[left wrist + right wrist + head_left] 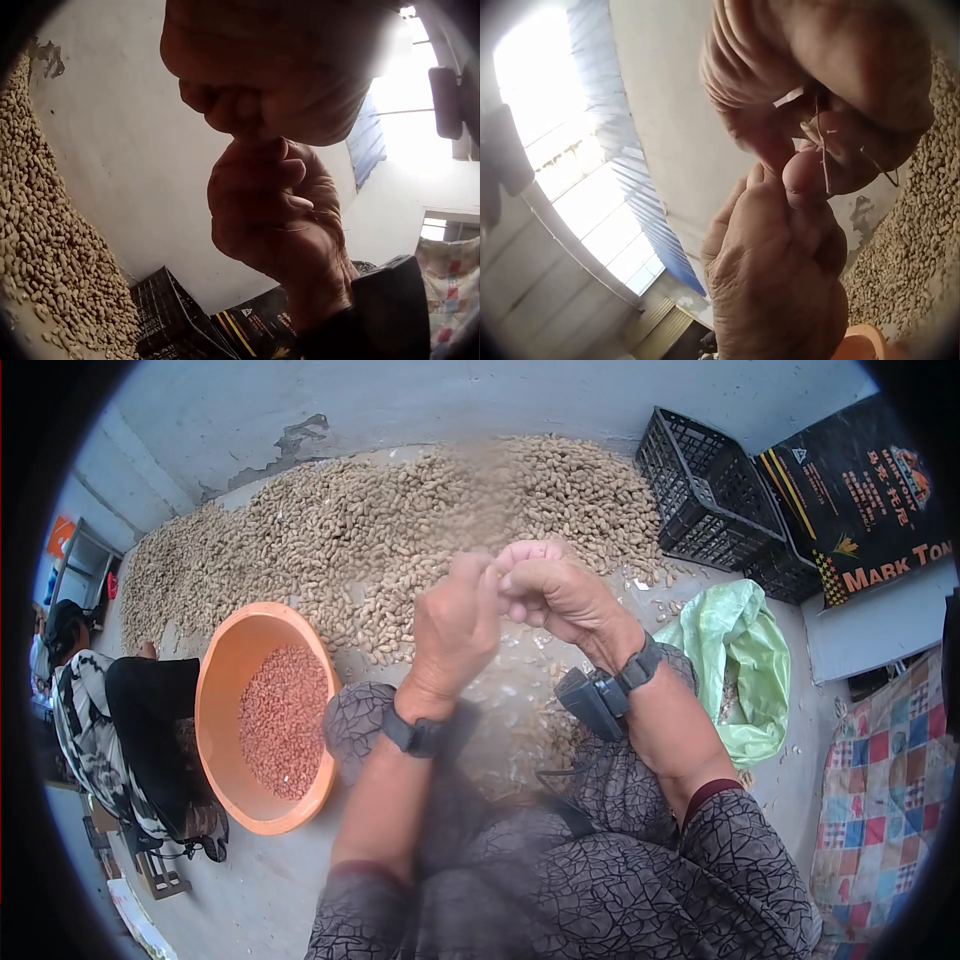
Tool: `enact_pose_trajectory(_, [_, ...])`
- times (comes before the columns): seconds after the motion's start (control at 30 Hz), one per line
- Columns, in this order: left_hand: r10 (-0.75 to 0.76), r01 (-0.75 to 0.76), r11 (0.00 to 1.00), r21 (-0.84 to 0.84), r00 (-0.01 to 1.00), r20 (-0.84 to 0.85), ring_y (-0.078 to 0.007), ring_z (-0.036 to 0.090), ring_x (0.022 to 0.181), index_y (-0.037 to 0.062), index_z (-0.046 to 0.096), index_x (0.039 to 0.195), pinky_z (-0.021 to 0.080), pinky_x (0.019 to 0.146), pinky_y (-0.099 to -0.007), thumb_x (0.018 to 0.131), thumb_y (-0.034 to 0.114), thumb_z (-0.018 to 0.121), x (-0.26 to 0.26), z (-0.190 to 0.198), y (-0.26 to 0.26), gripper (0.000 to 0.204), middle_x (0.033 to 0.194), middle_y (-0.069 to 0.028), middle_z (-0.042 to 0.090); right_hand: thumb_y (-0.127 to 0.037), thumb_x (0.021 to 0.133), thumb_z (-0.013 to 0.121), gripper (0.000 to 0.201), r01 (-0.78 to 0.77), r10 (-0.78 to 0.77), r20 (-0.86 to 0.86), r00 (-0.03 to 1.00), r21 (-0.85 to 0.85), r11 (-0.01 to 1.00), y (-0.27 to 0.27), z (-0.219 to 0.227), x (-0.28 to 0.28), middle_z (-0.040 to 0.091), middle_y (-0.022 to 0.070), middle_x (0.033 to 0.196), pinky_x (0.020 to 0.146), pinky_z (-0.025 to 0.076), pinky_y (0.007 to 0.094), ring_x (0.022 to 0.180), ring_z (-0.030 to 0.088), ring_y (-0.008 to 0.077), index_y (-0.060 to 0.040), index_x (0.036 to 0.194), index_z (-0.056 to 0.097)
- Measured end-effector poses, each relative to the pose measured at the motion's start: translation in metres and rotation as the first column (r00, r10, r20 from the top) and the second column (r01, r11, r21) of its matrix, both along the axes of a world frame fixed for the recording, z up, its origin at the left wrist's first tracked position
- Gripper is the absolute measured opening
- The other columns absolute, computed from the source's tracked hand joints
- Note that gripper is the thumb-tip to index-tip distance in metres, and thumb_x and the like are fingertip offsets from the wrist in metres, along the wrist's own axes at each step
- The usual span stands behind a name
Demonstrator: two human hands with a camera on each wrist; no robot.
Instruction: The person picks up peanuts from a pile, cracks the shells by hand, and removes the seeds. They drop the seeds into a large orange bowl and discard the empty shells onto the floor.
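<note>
In the head view, my left hand (455,625) and right hand (570,595) meet at the fingertips above the floor. The fingers of the left hand are curled, and whatever lies between them is hidden. Thin, twig-like stems (824,154) stick out among the curled fingers of my right hand (817,60) in the right wrist view, beside the tips of the left hand (769,277). Seen from the left wrist, my left hand (262,67) covers the contact with my right hand (274,210). Behind both hands spreads a heap of unshelled peanuts (350,550).
An orange basin (210,710) of reddish kernels (283,720) stands at left, near a seated person (130,730). On the right are a green bag (705,645), black crates (700,510) and a black printed sack (860,500). Shell bits (530,710) lie between the knees.
</note>
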State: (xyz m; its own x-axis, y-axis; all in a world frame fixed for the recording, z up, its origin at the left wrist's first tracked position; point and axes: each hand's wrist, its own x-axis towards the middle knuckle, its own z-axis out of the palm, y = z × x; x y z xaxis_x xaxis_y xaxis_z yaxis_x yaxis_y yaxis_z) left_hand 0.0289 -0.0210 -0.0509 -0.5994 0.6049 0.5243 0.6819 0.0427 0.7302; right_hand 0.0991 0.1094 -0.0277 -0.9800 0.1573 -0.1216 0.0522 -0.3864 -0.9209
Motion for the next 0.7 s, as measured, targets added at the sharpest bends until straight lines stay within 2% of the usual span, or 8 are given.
enact_pose_trajectory(0.1, [0.043, -0.039, 0.998, 0.04, 0.995, -0.093, -0.0096, 0.056, 0.055, 0.0006, 0.055, 0.092, 0.044, 0.049, -0.0237, 0.091, 0.005, 0.043, 0.002, -0.006, 0.003, 0.012, 0.064, -0.004, 0.058, -0.009, 0.076, 0.054, 0.01, 0.029, -0.029, 0.0, 1.0, -0.018, 0.999, -0.001, -0.006, -0.001, 0.057, 0.0056, 0.063, 0.038, 0.036, 0.0178, 0.048, 0.052, 0.0069, -0.0008, 0.074, 0.057])
enact_pose_trajectory(0.4, [0.065, -0.077, 0.989, 0.128, 0.993, 0.095, -0.0078, 0.05, 0.052, -0.0002, 0.054, 0.091, 0.041, 0.048, -0.0222, 0.096, 0.013, 0.038, 0.001, -0.017, 0.008, 0.021, 0.063, -0.0021, 0.052, -0.008, 0.074, 0.052, 0.007, 0.131, -0.134, 0.054, 0.99, 0.044, 0.99, -0.014, -0.002, 0.001, 0.056, 0.0052, 0.06, 0.036, 0.034, 0.0185, 0.046, 0.05, 0.0067, -0.0026, 0.07, 0.054])
enact_pose_trajectory(0.47, [-0.121, -0.019, 0.947, 0.321, 0.905, 0.409, -0.0047, 0.044, 0.051, 0.0018, 0.054, 0.091, 0.036, 0.045, -0.0197, 0.097, 0.019, 0.036, 0.001, -0.024, 0.012, 0.026, 0.064, 0.0015, 0.049, -0.008, 0.074, 0.052, 0.007, 0.157, -0.16, 0.031, 0.987, 0.065, 0.985, -0.016, -0.001, 0.0, 0.056, 0.0053, 0.06, 0.037, 0.035, 0.0183, 0.046, 0.049, 0.0065, -0.0026, 0.069, 0.054])
enact_pose_trajectory(0.57, [-0.138, -0.061, 0.951, 0.302, 0.793, 0.594, -0.0018, 0.04, 0.051, 0.004, 0.054, 0.09, 0.033, 0.044, -0.0179, 0.098, 0.025, 0.035, 0.01, -0.003, 0.01, 0.03, 0.065, 0.0038, 0.047, -0.007, 0.074, 0.052, 0.007, 0.203, -0.2, -0.03, 0.979, 0.134, 0.97, -0.02, 0.003, 0.003, 0.056, 0.005, 0.06, 0.039, 0.037, 0.019, 0.047, 0.05, 0.0072, -0.0025, 0.068, 0.053])
enact_pose_trajectory(0.6, [-0.136, -0.065, 0.951, 0.303, 0.793, 0.594, -0.0018, 0.04, 0.051, 0.004, 0.054, 0.09, 0.033, 0.044, -0.0179, 0.098, 0.025, 0.035, 0.007, -0.009, 0.011, 0.03, 0.065, 0.0038, 0.047, -0.007, 0.073, 0.052, 0.007, 0.224, -0.216, -0.066, 0.974, 0.182, 0.957, -0.02, 0.004, 0.004, 0.056, 0.0046, 0.06, 0.04, 0.039, 0.0198, 0.047, 0.05, 0.0082, -0.0025, 0.067, 0.052])
enact_pose_trajectory(0.63, [-0.049, -0.072, 0.967, 0.243, 0.887, 0.458, -0.001, 0.039, 0.051, 0.0043, 0.054, 0.087, 0.032, 0.043, -0.0178, 0.098, 0.026, 0.036, 0.001, -0.017, 0.014, 0.03, 0.065, 0.0041, 0.046, -0.007, 0.073, 0.052, 0.007, 0.222, -0.213, -0.065, 0.975, 0.183, 0.958, -0.022, 0.003, 0.003, 0.056, 0.0046, 0.06, 0.04, 0.039, 0.0198, 0.047, 0.05, 0.0082, -0.0025, 0.067, 0.052])
enact_pose_trajectory(0.67, [0.032, -0.091, 0.979, 0.184, 0.952, 0.303, -0.0003, 0.038, 0.051, 0.0046, 0.053, 0.085, 0.031, 0.042, -0.0177, 0.098, 0.027, 0.036, -0.003, -0.025, 0.015, 0.031, 0.064, 0.0043, 0.045, -0.006, 0.072, 0.052, 0.007, 0.273, -0.234, -0.163, 0.958, 0.283, 0.92, -0.025, 0.001, 0.002, 0.056, 0.0049, 0.058, 0.041, 0.04, 0.0224, 0.047, 0.051, 0.0095, -0.0022, 0.067, 0.052])
enact_pose_trajectory(0.7, [0.034, -0.095, 0.978, 0.185, 0.952, 0.306, -0.0003, 0.038, 0.051, 0.0046, 0.053, 0.085, 0.031, 0.042, -0.0177, 0.098, 0.027, 0.036, -0.003, -0.021, 0.015, 0.031, 0.064, 0.0043, 0.045, -0.005, 0.071, 0.052, 0.006, 0.328, -0.241, -0.26, 0.935, 0.373, 0.868, -0.026, -0.001, 0.002, 0.055, 0.0053, 0.057, 0.042, 0.041, 0.025, 0.048, 0.052, 0.0109, -0.0019, 0.066, 0.051])
